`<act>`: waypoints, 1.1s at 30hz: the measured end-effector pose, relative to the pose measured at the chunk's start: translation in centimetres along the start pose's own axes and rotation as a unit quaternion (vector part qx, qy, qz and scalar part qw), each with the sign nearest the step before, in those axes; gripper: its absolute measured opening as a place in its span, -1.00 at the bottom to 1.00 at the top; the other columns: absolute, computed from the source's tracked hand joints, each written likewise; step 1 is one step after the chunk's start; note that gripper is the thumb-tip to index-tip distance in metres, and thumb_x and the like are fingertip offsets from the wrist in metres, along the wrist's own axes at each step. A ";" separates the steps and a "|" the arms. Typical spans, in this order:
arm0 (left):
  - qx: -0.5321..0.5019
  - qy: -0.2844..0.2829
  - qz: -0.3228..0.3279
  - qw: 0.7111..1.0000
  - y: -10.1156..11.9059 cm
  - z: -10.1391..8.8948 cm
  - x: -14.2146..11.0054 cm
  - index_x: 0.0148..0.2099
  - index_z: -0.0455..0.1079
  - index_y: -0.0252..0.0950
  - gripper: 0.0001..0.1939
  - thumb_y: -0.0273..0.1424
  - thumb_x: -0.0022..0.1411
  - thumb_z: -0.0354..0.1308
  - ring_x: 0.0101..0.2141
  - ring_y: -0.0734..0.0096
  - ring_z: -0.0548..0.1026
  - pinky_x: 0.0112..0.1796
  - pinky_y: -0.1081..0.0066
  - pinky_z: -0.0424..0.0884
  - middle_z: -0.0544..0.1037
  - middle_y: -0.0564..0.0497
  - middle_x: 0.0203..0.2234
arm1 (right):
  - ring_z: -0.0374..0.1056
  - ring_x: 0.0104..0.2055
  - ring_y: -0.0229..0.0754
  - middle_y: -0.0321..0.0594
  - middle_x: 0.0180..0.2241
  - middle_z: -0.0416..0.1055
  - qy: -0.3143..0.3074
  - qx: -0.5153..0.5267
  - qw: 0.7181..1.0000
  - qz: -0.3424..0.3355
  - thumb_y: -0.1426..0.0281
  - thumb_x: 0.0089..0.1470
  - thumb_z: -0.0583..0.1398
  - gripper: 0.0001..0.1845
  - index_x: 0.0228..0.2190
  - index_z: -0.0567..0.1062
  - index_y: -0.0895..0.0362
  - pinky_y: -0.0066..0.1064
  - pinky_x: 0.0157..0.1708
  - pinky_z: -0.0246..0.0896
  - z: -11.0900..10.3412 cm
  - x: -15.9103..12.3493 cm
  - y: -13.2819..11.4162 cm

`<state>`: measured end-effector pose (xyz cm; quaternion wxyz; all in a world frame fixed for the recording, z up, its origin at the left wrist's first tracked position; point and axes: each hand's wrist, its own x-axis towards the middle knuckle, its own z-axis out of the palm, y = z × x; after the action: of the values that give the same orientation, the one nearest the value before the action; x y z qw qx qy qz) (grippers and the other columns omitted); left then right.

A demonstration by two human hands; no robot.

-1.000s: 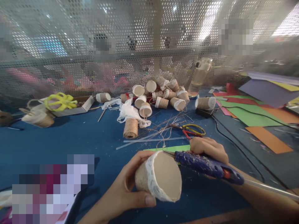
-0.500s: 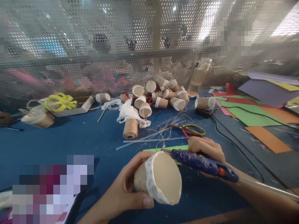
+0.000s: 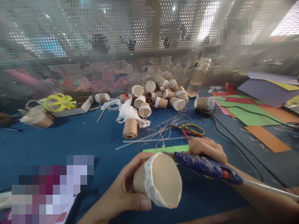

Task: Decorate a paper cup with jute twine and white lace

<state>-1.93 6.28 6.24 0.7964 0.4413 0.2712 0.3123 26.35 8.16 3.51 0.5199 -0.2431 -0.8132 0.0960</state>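
Note:
My left hand (image 3: 121,193) is wrapped round a burlap-covered paper cup (image 3: 161,180) with a white lace band at its rim, tipped so its open mouth faces me. My right hand (image 3: 207,149) grips a blue glue gun (image 3: 203,165), whose metal nozzle touches the cup's upper rim. A clear glue stick runs out of the gun's back end toward the lower right. Both hands hover just above the blue table (image 3: 70,140).
A heap of finished lace-trimmed cups (image 3: 161,93) lies at the back by the perforated screen. A twine spool (image 3: 130,128), white lace (image 3: 127,112), red-and-yellow scissors (image 3: 190,129), yellow scissors (image 3: 58,102), a clear bottle (image 3: 198,76), coloured paper sheets (image 3: 254,113) and a black cable (image 3: 233,138) surround them.
The cup has turned slightly in my left hand. The glue gun's nozzle slid left along the rim, then came back to the right.

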 end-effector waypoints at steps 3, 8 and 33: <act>-0.009 0.001 0.003 1.000 -0.1 -0.1 0.0 0.09 0.53 -0.01 -0.29 -0.17 -0.17 0.59 -0.07 0.27 0.47 -0.13 0.47 0.37 0.55 0.02 -0.03 | 0.14 -0.53 -0.29 -0.32 -0.52 0.17 0.003 -0.003 1.000 0.001 0.37 0.37 0.11 -0.70 -0.45 0.25 0.07 -0.42 -0.54 0.11 0.0 -0.1 0.0; -0.030 0.009 0.003 1.000 -0.1 -0.1 -0.1 0.07 0.56 0.00 -0.31 -0.17 -0.18 0.59 -0.15 0.36 0.50 -0.22 0.55 0.35 0.58 0.04 -0.05 | 0.11 -0.55 -0.30 -0.33 -0.54 0.15 0.024 -0.006 1.000 -0.009 0.41 0.35 0.12 -0.69 -0.47 0.24 0.07 -0.42 -0.56 0.07 0.3 -0.1 0.1; 0.024 0.029 -0.010 0.999 -0.3 -1.0 -0.3 0.19 0.49 -0.13 -0.17 0.06 -0.12 0.47 0.00 -0.12 0.53 -0.05 0.22 0.45 0.61 -0.14 0.01 | 0.09 -0.58 -0.31 -0.37 -0.55 0.14 0.021 -0.028 0.999 -0.009 0.52 0.23 0.21 -0.68 -0.49 0.23 0.06 -0.45 -0.57 0.06 0.3 0.1 0.1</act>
<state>-2.76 6.44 5.60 0.7804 0.4483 0.3057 0.3107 26.05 8.28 3.41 0.5307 -0.2523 -0.8067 0.0633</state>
